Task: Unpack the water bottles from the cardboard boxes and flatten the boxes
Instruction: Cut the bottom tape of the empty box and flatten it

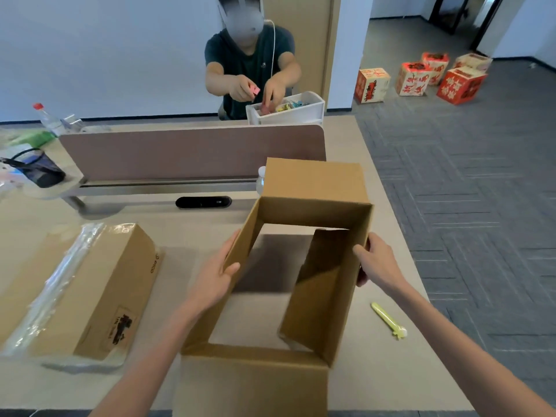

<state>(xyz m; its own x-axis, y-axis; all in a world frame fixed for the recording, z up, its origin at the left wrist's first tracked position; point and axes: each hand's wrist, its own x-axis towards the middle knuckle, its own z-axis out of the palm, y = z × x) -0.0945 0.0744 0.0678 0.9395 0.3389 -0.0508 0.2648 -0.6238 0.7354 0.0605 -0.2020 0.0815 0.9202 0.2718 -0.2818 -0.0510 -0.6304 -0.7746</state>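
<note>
Holding an open cardboard box (304,188) just over the desk (192,236), flaps unfolded at both ends, tabletop visible straight through it; pinching its left wall with the left hand (216,278), fingers flat along the outside, thumb hooked over the edge; clamping its right wall with the right hand (376,261), fingers curled over the rim. Peeking out just behind the far flap, beside the divider (192,152): white cap of a water bottle (261,176). Lying to the left, well apart: sealed cardboard box (90,290) under clear plastic wrap. Resting on the desk to the right: yellow-green pen (386,320). Seated across the divider: another person (249,61), hands at a white organizer (301,106).
</note>
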